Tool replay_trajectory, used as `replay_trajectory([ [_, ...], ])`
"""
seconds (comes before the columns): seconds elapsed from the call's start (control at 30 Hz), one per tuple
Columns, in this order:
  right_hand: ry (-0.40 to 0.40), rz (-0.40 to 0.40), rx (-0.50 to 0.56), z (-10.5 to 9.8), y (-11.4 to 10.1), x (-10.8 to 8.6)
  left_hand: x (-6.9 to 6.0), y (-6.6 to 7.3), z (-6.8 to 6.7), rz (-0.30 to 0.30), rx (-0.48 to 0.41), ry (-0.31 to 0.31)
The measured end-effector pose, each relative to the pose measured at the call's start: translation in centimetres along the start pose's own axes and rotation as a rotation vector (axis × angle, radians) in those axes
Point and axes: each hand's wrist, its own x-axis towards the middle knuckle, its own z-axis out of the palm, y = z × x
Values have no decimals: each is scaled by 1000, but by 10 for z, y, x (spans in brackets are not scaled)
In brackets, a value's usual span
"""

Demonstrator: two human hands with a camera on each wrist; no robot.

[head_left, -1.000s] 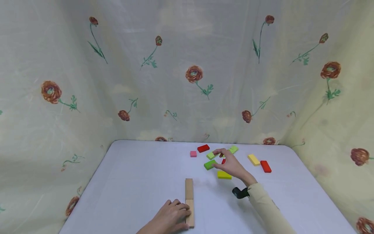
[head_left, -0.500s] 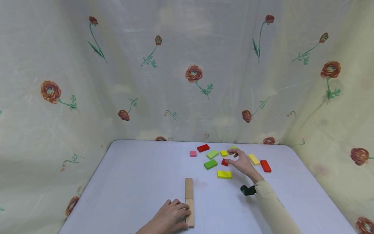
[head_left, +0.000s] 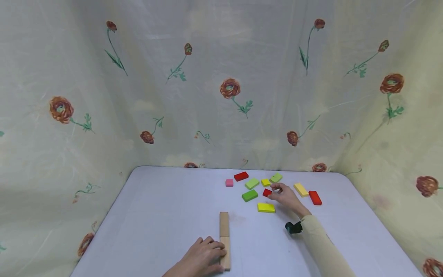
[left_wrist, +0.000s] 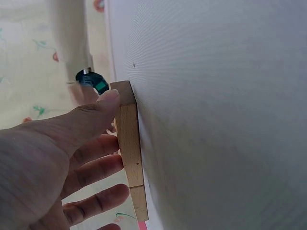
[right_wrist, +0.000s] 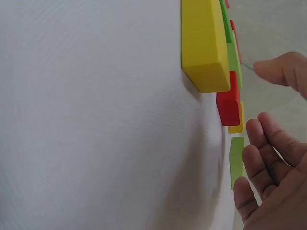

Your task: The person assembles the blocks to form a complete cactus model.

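Observation:
My left hand (head_left: 205,256) rests on the nearer of two plain wooden blocks (head_left: 224,224) laid end to end in a line. In the left wrist view its thumb touches the near end of that block (left_wrist: 128,143), and loosely spread fingertips reach the upper edge. My right hand (head_left: 286,197) hovers low beside a small red block (head_left: 267,192), thumb nearest to it. Thumb and fingers stand apart with nothing between them in the right wrist view, where a yellow block (right_wrist: 204,45) stands large in front of the red block (right_wrist: 229,103).
Around the right hand lie a green block (head_left: 250,195), light green blocks (head_left: 252,183), a small yellow block (head_left: 265,182), a pink block (head_left: 229,182), a pale yellow block (head_left: 300,189) and red blocks (head_left: 315,197). A flowered curtain (head_left: 207,96) encloses the white table (head_left: 155,215).
The right hand has moved rightward from over the green blocks and come down beside the small red block, its thumb and fingers drawing somewhat closer together. The left hand keeps its place.

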Motion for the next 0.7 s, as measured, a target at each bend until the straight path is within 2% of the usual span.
replay_trajectory([
  [0.23, -5, 29, -2, 4, 7, 6, -1, 0, -2, -4, -24, -6],
  [0.5, 5, 30, -15, 8, 11, 7, 1, 1, -4, -35, -37, -40],
  [0.7, 5, 37, -11, 10, 9, 7, 1, 1, -3, -27, -33, -29],
])
